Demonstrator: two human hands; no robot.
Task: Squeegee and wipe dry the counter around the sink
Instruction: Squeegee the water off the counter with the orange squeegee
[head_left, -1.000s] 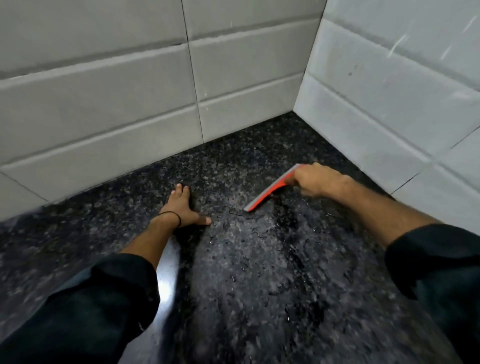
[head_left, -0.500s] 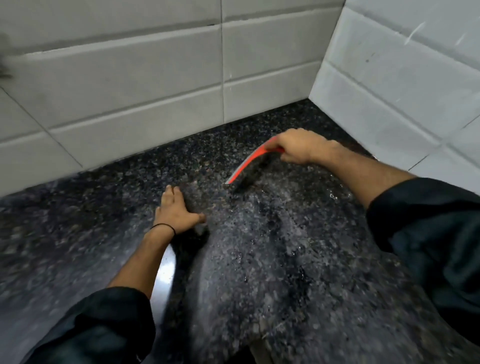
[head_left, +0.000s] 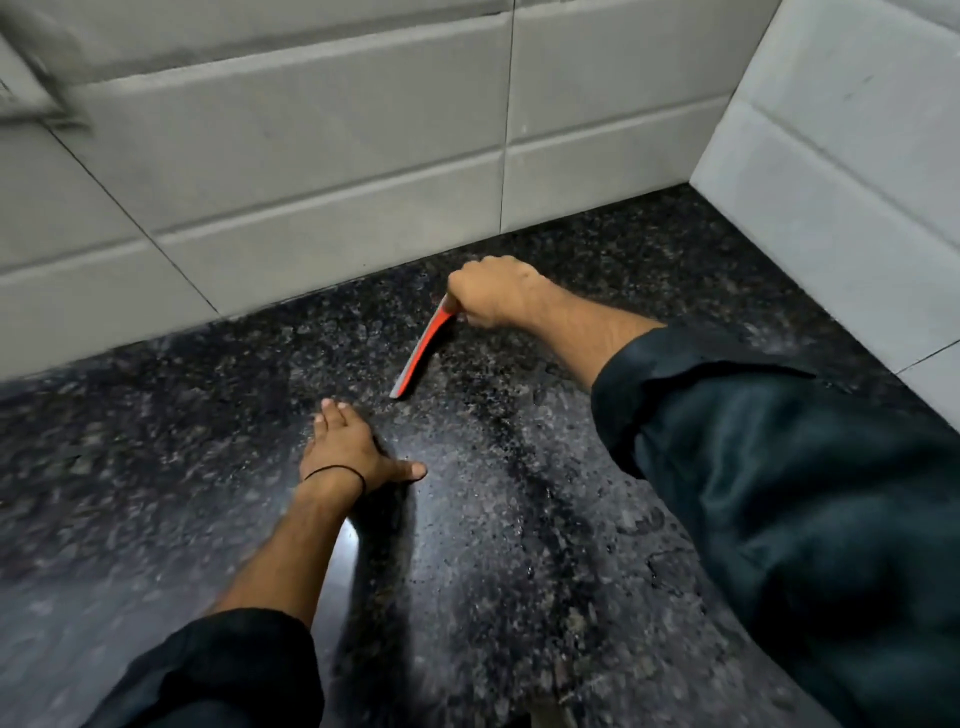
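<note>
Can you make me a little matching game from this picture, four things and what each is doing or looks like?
Things:
1. left hand
2. right hand
3. squeegee
4. counter

States:
A. red, blade edge tilted down onto the stone
B. flat, palm down, empty
C. dark speckled stone, wet streak
D. closed around a handle

Pairs: 1-B, 2-D, 3-A, 4-C

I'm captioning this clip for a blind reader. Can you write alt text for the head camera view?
A person's right hand grips a red squeegee, its blade angled down onto a wet, speckled black counter near a corner of grey wall tiles. The left hand, a thin black band at its wrist, lies flat on the counter close to the blade's tip.
</note>
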